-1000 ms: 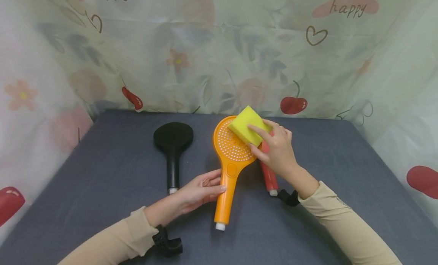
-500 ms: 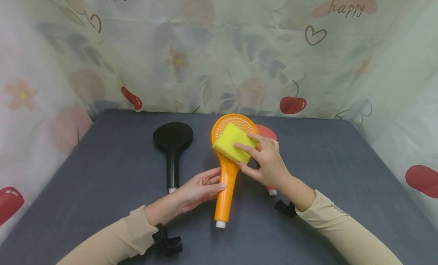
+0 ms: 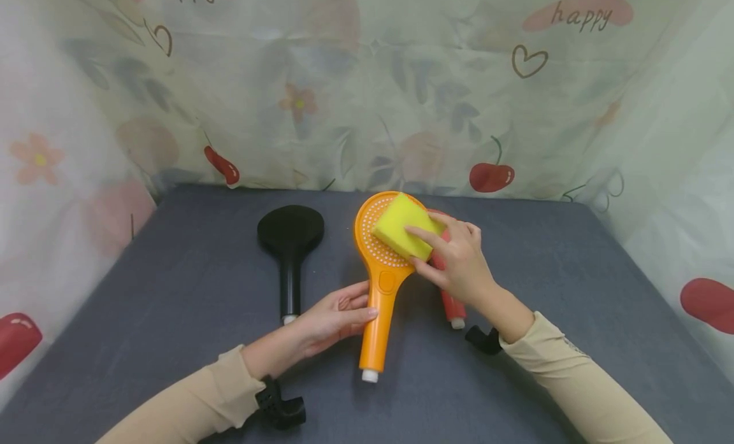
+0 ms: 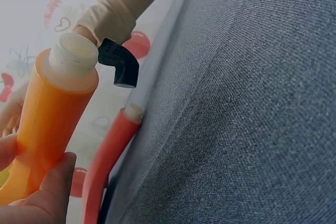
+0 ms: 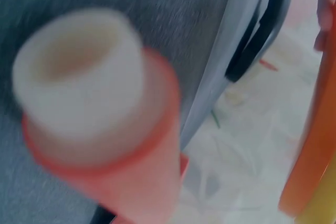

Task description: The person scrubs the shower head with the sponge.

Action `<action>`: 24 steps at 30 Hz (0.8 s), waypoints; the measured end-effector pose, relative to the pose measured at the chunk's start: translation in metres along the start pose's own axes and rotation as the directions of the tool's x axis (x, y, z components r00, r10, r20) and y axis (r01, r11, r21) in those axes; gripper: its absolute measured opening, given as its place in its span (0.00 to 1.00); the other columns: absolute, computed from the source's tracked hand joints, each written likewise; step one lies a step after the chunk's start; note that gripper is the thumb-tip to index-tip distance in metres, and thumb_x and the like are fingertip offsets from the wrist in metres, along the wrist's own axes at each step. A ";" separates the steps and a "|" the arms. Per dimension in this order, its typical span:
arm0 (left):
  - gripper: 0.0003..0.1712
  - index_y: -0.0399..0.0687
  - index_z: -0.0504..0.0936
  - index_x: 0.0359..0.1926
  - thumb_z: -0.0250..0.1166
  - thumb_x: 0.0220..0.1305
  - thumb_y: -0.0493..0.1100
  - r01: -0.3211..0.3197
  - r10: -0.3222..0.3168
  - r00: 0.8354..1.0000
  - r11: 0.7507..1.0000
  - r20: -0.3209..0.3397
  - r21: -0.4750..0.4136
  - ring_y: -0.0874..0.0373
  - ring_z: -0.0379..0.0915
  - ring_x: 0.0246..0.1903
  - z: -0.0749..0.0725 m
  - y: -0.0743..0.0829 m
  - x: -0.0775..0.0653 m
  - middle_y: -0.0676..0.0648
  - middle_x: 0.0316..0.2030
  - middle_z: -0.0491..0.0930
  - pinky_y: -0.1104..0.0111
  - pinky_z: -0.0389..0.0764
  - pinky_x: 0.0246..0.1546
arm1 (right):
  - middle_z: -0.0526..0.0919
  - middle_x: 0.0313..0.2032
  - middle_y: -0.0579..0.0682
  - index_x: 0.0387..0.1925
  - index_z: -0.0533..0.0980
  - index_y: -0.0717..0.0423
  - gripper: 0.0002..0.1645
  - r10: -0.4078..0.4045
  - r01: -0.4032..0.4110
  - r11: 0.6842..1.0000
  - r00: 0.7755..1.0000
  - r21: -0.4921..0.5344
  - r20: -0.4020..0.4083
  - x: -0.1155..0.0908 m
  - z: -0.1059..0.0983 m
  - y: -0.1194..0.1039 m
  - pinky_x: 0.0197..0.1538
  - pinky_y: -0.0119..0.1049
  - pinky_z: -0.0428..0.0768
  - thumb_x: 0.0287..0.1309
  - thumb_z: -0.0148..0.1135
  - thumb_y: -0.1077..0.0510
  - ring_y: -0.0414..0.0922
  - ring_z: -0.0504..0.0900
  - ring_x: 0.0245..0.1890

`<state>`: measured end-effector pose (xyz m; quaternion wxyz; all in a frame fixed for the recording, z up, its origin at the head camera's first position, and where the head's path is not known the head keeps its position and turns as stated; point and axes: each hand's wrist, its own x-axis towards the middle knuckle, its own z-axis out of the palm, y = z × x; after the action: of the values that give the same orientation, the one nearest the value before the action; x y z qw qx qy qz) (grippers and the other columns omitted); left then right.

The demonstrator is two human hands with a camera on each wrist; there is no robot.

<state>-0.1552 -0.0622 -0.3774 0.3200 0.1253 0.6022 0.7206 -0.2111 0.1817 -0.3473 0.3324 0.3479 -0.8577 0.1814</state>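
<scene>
An orange shower head [image 3: 376, 329] is held up over the table, tilted, its dotted spray face toward the head camera. My left hand [image 3: 338, 320] grips its handle, thumb in front; the left wrist view shows the white threaded end of the orange handle [image 4: 63, 103] close up. In my right hand [image 3: 461, 259] a yellow sponge [image 3: 401, 224] is pinched, lying against the right part of the spray face. The sponge hides some of the nozzles. In the right wrist view only a sliver of the yellow sponge [image 5: 320, 205] shows beside the orange shower head [image 5: 310, 145].
Behind my right hand lies a red shower head [image 3: 453, 307], partly hidden; its white end looms large in the right wrist view. A black shower head [image 3: 290, 240] lies face down at left. The dark grey tabletop [image 3: 172, 291] ends at a printed curtain [image 3: 367, 113].
The sponge has slid over the spray face, first down and left toward the handle, then back up and right. My left hand keeps its grip almost in place.
</scene>
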 end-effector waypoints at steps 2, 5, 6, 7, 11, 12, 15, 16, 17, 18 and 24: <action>0.40 0.42 0.52 0.71 0.61 0.63 0.42 -0.002 0.002 1.000 1.000 -0.003 -0.006 0.64 0.75 0.48 0.000 0.000 0.000 0.39 0.68 0.60 0.64 0.76 0.56 | 0.73 0.53 0.64 0.51 0.77 0.48 0.29 0.037 -0.037 0.999 0.999 0.002 -0.011 0.000 -0.001 0.004 0.48 0.57 0.61 0.42 0.73 0.55 0.55 0.69 0.55; 0.40 0.42 0.51 0.71 0.60 0.64 0.41 -0.003 0.003 1.000 1.000 -0.007 -0.011 0.64 0.75 0.48 0.001 -0.001 0.000 0.39 0.68 0.60 0.64 0.76 0.56 | 0.72 0.53 0.65 0.51 0.77 0.49 0.28 0.091 -0.091 0.996 0.996 0.008 -0.019 0.000 -0.003 0.008 0.49 0.58 0.61 0.44 0.72 0.56 0.56 0.69 0.56; 0.40 0.41 0.51 0.71 0.60 0.64 0.41 -0.004 0.004 1.000 1.000 -0.009 -0.012 0.64 0.75 0.48 0.001 -0.001 0.000 0.39 0.68 0.60 0.65 0.76 0.56 | 0.72 0.53 0.65 0.52 0.77 0.49 0.28 0.106 -0.106 0.994 0.994 0.014 -0.016 0.000 -0.004 0.009 0.49 0.58 0.60 0.44 0.72 0.56 0.55 0.68 0.56; 0.40 0.41 0.51 0.71 0.60 0.63 0.41 -0.003 0.003 1.000 1.000 -0.010 -0.010 0.64 0.75 0.48 0.001 -0.001 0.000 0.39 0.68 0.60 0.65 0.76 0.56 | 0.72 0.53 0.65 0.52 0.77 0.49 0.28 0.116 -0.116 0.993 0.993 0.016 -0.013 0.000 -0.005 0.008 0.50 0.58 0.60 0.45 0.72 0.56 0.55 0.68 0.56; 0.39 0.41 0.51 0.71 0.60 0.64 0.42 0.004 -0.004 1.000 1.000 -0.016 0.000 0.63 0.75 0.48 0.001 -0.001 0.000 0.39 0.68 0.60 0.64 0.76 0.56 | 0.73 0.53 0.65 0.51 0.77 0.49 0.28 0.110 -0.110 0.994 0.994 0.022 -0.004 -0.003 -0.005 0.005 0.49 0.58 0.61 0.44 0.72 0.56 0.56 0.68 0.56; 0.39 0.41 0.51 0.71 0.60 0.64 0.42 0.006 -0.006 1.000 1.000 -0.019 0.001 0.63 0.75 0.48 0.001 0.000 0.000 0.39 0.68 0.61 0.64 0.76 0.56 | 0.73 0.54 0.65 0.51 0.77 0.49 0.28 0.099 -0.099 0.995 0.995 0.027 -0.003 -0.003 -0.004 0.003 0.49 0.58 0.61 0.43 0.72 0.55 0.56 0.69 0.56; 0.39 0.41 0.51 0.71 0.60 0.64 0.43 0.006 -0.005 1.000 1.000 -0.022 0.004 0.62 0.76 0.48 0.001 0.001 0.000 0.39 0.68 0.61 0.64 0.76 0.56 | 0.73 0.53 0.65 0.51 0.77 0.49 0.29 0.049 -0.049 0.998 0.999 0.044 -0.005 -0.006 -0.002 -0.003 0.48 0.57 0.61 0.41 0.73 0.56 0.56 0.70 0.55; 0.40 0.41 0.51 0.71 0.60 0.64 0.43 0.004 -0.004 1.000 1.000 -0.021 0.006 0.62 0.76 0.49 0.001 0.001 0.000 0.39 0.68 0.61 0.63 0.75 0.57 | 0.73 0.53 0.65 0.50 0.77 0.48 0.30 0.029 -0.028 0.998 1.000 0.047 -0.006 -0.007 -0.002 -0.005 0.47 0.57 0.62 0.40 0.73 0.56 0.57 0.70 0.55; 0.40 0.41 0.51 0.71 0.60 0.64 0.43 0.003 -0.003 1.000 1.000 -0.023 0.009 0.62 0.76 0.49 0.001 0.001 0.000 0.39 0.68 0.61 0.63 0.75 0.57 | 0.73 0.53 0.65 0.50 0.77 0.48 0.31 0.009 -0.009 0.999 1.000 0.049 -0.006 -0.008 -0.001 -0.006 0.47 0.57 0.62 0.38 0.74 0.56 0.57 0.71 0.54; 0.40 0.41 0.51 0.71 0.60 0.64 0.43 0.000 0.000 1.000 1.000 -0.022 0.011 0.62 0.76 0.49 0.001 0.001 0.000 0.39 0.68 0.61 0.63 0.75 0.58 | 0.73 0.53 0.65 0.51 0.77 0.48 0.32 -0.008 0.009 0.999 1.000 0.049 -0.005 -0.008 -0.001 -0.008 0.46 0.57 0.62 0.37 0.74 0.55 0.58 0.71 0.53; 0.42 0.42 0.50 0.71 0.61 0.63 0.45 0.002 -0.001 1.000 1.000 -0.021 0.017 0.61 0.75 0.50 0.000 0.001 0.000 0.39 0.68 0.61 0.62 0.73 0.59 | 0.74 0.52 0.64 0.51 0.76 0.47 0.32 -0.021 0.020 1.000 1.000 0.014 0.013 -0.012 -0.001 -0.004 0.47 0.57 0.62 0.38 0.74 0.54 0.56 0.72 0.52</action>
<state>-0.1553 -0.0623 -0.3765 0.3131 0.1200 0.6118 0.7164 -0.2011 0.1852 -0.3543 0.3261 0.3602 -0.8550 0.1814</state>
